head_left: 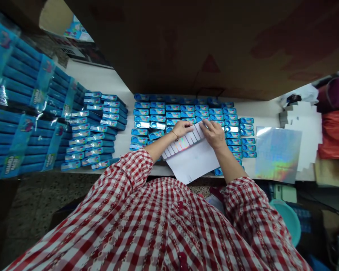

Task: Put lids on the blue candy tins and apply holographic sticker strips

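Observation:
A sticker sheet [194,161] lies slanted between my hands, its lower part plain white. Along its upper edge runs a row of narrow white strips [183,143] with a rainbow sheen in the middle. My left hand [183,128] is closed on the upper edge, thumb and fingers together. At the upper right corner, my right hand [214,133] pinches the sheet's end; its fingertips partly hide what is between them. Beneath and beyond the sheet stand rows of small blue boxes [173,114] with shiny ends, some covered by my hands and the sheet.
Stacked blue packs [25,143] fill the left side, beside loose blue boxes [93,145]. A large cardboard box [203,45] looms over the table's back. At right lie a silvery holographic sheet [278,154] and stacked white cards [303,128]. A turquoise basin [289,222] sits below.

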`<state>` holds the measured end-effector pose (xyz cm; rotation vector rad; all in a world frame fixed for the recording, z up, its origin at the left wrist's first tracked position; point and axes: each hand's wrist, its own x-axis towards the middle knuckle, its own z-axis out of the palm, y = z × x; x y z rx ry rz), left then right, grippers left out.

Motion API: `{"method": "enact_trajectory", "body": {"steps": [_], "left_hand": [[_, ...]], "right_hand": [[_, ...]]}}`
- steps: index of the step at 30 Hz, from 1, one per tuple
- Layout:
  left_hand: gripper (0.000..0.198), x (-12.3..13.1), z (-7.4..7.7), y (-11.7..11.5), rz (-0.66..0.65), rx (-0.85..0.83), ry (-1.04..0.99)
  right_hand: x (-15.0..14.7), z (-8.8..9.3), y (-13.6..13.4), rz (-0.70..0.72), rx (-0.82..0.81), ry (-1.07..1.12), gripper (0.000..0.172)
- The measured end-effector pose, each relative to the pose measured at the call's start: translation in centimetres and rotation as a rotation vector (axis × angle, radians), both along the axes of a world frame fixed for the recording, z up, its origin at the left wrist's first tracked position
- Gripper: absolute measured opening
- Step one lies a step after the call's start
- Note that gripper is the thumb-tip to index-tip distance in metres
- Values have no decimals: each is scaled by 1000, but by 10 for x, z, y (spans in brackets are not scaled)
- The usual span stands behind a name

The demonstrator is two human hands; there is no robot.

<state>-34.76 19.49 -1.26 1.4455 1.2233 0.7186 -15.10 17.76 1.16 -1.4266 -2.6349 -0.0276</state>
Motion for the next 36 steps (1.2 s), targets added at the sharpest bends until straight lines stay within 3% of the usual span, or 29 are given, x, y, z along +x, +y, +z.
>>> {"method": "enact_trajectory", "body": {"steps": [3, 7, 10, 12, 16, 20, 24, 28, 32, 36], "left_hand": [[11, 3, -4, 2, 15, -9, 96], [18, 2, -4, 1, 152, 68, 284], [25, -9, 8, -13, 257, 107, 129], [29, -26, 21, -31, 284, 27, -115], [42, -72, 45, -75, 330, -157, -460], [41, -120, 48, -107, 499, -258, -559], [42, -167, 33, -130, 646, -278, -558], [37, -212, 11, -143, 748, -281, -491], [32, -243, -15, -133, 738, -294, -338], [31, -256, -37, -112, 714, -314, -191]], "right_hand": [[-4, 26, -17, -23, 19, 44, 30], [-23, 87, -46, -118, -8, 231, 24], [-43, 117, -59, -231, -129, 476, 19], [-58, 121, -60, -307, -255, 650, 17], [-99, 105, -60, -400, -569, 976, 16], [-149, 90, -71, -447, -806, 1209, 19], [-203, 70, -89, -541, -864, 1304, 23], [-255, 27, -102, -639, -814, 1267, 28], [-287, -20, -101, -679, -653, 1106, 26], [-297, -43, -93, -681, -546, 854, 23]]}}
